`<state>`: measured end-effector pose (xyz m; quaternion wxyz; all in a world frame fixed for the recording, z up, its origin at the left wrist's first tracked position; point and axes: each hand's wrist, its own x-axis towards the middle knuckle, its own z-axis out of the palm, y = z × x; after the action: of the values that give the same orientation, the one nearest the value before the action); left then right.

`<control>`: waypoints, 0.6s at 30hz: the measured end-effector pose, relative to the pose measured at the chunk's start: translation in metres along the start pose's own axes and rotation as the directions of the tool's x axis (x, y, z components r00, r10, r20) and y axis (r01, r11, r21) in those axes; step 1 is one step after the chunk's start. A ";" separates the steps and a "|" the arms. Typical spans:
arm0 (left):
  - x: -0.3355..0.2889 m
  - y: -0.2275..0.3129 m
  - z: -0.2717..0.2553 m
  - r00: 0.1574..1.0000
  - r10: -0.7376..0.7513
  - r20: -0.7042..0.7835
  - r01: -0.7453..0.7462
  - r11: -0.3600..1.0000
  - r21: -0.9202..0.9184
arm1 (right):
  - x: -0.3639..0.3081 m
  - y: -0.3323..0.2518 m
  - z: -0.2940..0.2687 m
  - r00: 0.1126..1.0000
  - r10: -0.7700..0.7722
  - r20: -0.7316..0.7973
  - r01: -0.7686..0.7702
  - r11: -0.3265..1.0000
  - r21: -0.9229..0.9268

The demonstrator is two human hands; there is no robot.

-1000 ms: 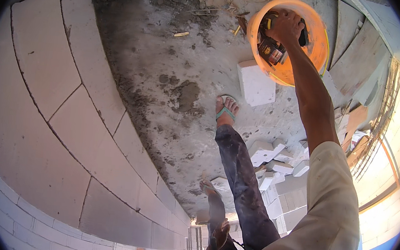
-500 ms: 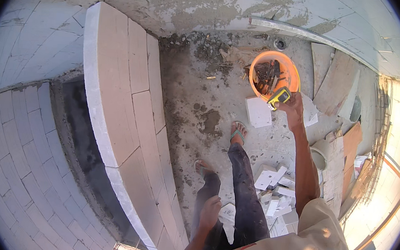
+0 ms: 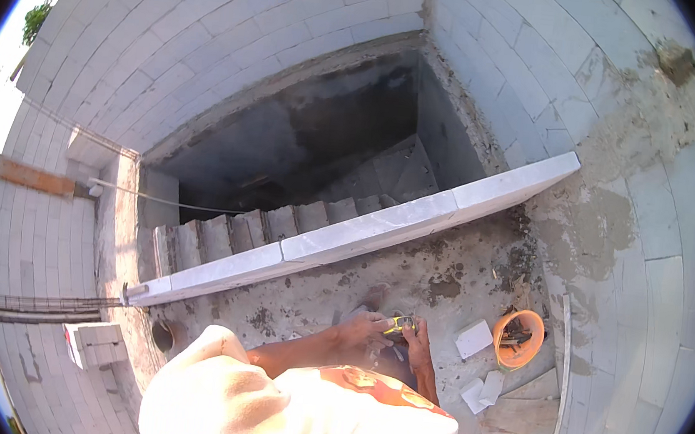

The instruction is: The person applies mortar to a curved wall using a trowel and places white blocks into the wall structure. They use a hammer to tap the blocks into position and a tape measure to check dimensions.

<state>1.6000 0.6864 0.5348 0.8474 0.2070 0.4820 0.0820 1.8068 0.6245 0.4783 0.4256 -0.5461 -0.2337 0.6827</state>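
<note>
A yellow and black tape measure point(image 3: 396, 325) is held between my two hands, low in front of my body. My right hand point(image 3: 416, 345) grips its case from the right. The fingers of my left hand point(image 3: 363, 329) close on its left side; small details there are blurred. Beyond my hands runs a low wall of pale blocks point(image 3: 363, 232), whose top edge slopes up to the right. An orange bucket point(image 3: 542, 343) with dark tools in it stands on the floor to my right, apart from my hands.
Behind the low wall, concrete steps point(image 3: 282, 223) go down into a dark stairwell point(image 3: 321, 139). Loose white block pieces point(image 3: 474, 340) and boards point(image 3: 522, 418) lie on the floor near the bucket. Rebar bundles point(image 3: 46, 303) stick out at the left. Block walls point(image 3: 239, 35) surround the area.
My view has swung left toward the low wall and stairwell. The tape measure has come from beside the bucket to my front, and my left hand has joined my right on it.
</note>
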 end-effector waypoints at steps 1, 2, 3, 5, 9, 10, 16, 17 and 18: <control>-0.024 -0.011 -0.009 0.998 0.063 -0.009 -0.063 0.998 -0.020 | -0.003 -0.002 0.011 0.994 0.035 0.103 -0.032 0.999 -0.029; -0.044 -0.021 -0.016 0.992 0.122 -0.015 -0.123 0.992 -0.037 | -0.007 -0.006 0.019 0.984 0.059 0.170 -0.025 0.980 -0.196; -0.063 -0.035 -0.023 0.983 0.182 -0.029 -0.183 0.982 -0.050 | -0.007 -0.013 0.027 0.959 0.086 0.271 0.005 0.948 -0.318; -0.083 -0.079 -0.030 0.957 0.278 -0.081 -0.287 0.948 -0.140 | -0.011 -0.016 0.042 0.875 0.164 0.456 0.104 0.856 -0.507; -0.109 -0.187 -0.023 0.890 0.331 -0.314 -0.424 0.856 -0.297 | -0.025 -0.008 0.087 0.539 0.558 0.630 -0.003 0.750 -0.662; -0.124 -0.201 -0.012 0.833 0.314 -0.457 -0.455 0.857 -0.241 | -0.023 0.009 0.091 0.485 0.516 0.706 0.169 0.737 -0.654; -0.151 -0.298 -0.003 0.716 0.241 -0.655 -0.579 0.728 -0.366 | -0.056 0.046 0.171 0.165 0.702 0.693 0.576 0.501 -0.646; -0.154 -0.313 -0.007 0.704 0.243 -0.667 -0.626 0.656 -0.421 | -0.060 0.057 0.187 0.125 0.717 0.685 0.608 0.490 -0.624; -0.154 -0.328 -0.020 0.691 0.253 -0.677 -0.667 0.584 -0.463 | -0.062 0.067 0.208 0.068 0.712 0.699 0.625 0.516 -0.587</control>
<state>1.4823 0.3438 0.5050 0.6319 -0.0273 0.5601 0.5351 1.5912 0.5672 0.5209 -0.2242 -0.0489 -0.7293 0.6445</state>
